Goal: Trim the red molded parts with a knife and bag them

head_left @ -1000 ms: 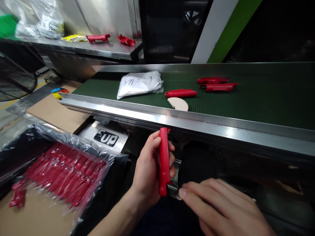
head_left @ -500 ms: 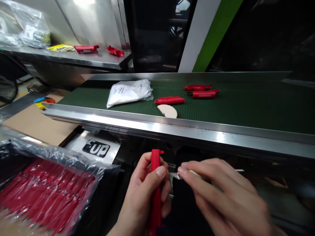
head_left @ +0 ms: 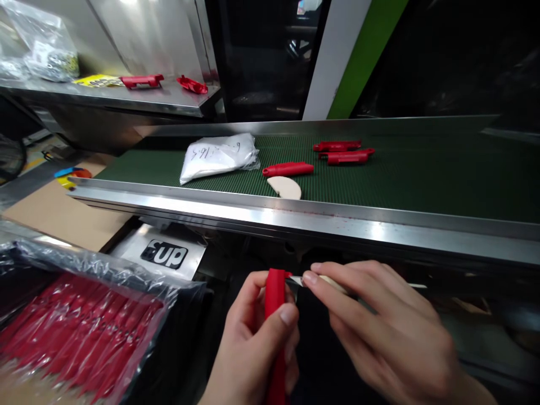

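The red handle stands upright in the left hand, low down in front of the belt's near edge. The fingers are wrapped tight around its middle. The right hand pinches a small blade right at the handle's top. The handle looks light, stiff and smooth, so the middle seems best to grip. On the belt lie more red handles and a white bag.
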Available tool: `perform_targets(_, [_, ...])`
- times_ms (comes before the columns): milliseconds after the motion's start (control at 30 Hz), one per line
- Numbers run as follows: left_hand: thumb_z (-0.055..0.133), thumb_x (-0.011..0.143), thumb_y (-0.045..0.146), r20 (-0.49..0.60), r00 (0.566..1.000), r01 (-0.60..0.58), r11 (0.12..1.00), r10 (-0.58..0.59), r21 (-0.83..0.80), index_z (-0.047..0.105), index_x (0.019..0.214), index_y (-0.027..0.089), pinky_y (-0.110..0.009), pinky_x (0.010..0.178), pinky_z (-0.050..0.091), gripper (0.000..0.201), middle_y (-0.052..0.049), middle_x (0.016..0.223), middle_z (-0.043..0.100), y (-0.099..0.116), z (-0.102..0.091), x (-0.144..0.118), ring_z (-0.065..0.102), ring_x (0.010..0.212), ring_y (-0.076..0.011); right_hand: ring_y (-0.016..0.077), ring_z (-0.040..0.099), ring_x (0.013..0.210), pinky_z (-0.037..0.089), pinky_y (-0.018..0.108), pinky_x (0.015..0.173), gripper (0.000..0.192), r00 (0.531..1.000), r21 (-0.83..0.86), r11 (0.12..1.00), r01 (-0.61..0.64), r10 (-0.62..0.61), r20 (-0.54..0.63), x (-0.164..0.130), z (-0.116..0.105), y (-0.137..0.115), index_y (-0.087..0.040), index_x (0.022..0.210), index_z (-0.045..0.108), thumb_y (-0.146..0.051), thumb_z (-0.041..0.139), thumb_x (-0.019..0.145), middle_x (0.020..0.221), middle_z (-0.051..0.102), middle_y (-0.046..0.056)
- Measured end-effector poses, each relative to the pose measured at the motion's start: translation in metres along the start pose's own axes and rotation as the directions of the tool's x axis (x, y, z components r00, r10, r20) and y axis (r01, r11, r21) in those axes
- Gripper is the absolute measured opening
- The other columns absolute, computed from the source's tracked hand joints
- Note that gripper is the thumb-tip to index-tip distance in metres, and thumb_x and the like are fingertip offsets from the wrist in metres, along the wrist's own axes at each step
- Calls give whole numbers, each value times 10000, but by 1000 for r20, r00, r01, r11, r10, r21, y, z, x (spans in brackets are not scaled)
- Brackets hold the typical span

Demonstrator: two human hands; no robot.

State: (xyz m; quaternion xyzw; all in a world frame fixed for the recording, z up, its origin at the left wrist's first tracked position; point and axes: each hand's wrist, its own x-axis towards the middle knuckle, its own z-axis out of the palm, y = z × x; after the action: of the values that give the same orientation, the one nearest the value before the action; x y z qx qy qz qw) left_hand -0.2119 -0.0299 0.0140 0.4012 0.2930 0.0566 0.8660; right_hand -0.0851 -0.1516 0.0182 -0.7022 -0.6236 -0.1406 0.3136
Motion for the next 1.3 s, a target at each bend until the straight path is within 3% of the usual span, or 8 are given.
perform_targets(300, [596,879,384,43,999,13,1000,-14,22,428,962,223,-111,371,336,247,74,533,437,-1,-3,-2,333,368,-32,235,612,918,494,378,721,380,1000,29,999,-14,14,1,-2,2,2,-107,1196,639,8,561,843,1065,662,140])
perform_targets(500, [564,904,358,208,978,34,989,-4,-142,469,926,219,-95,358,354,169,51,626,481,-1,-7,-2,355,369,-15,231,612,959,512,372,750,403,998,93,995,-25,29,-48,-4,-2,-1,-100,1179,645,38,540,816,1076,661,143])
perform_targets(767, [547,914,326,265,964,92,952,-12,-292,527,990,240,-66,391,365,117,8,872,526,0,-7,-4,414,485,-9,214,610,957,524,349,740,397,999,124,992,-24,30,-46,-5,2,-4,-97,1161,647,44,515,814,1074,656,138])
perform_targets(1200, [552,926,340,353,935,141,939,-22,-313,530,993,238,-106,436,379,124,13,866,548,-5,-12,-1,447,470,-11,207,620,956,552,344,743,389,996,173,985,-23,39,-85,-6,5,-2,-109,1163,646,31,519,824,1047,664,129])
perform_targets(1300, [667,861,373,361,932,133,938,-9,-320,541,927,202,-121,480,369,223,8,793,565,-10,-10,-5,445,495,-22,198,632,954,551,343,763,409,990,139,987,-77,92,-106,-9,10,5,-150,1201,638,11,519,845,1059,669,105])
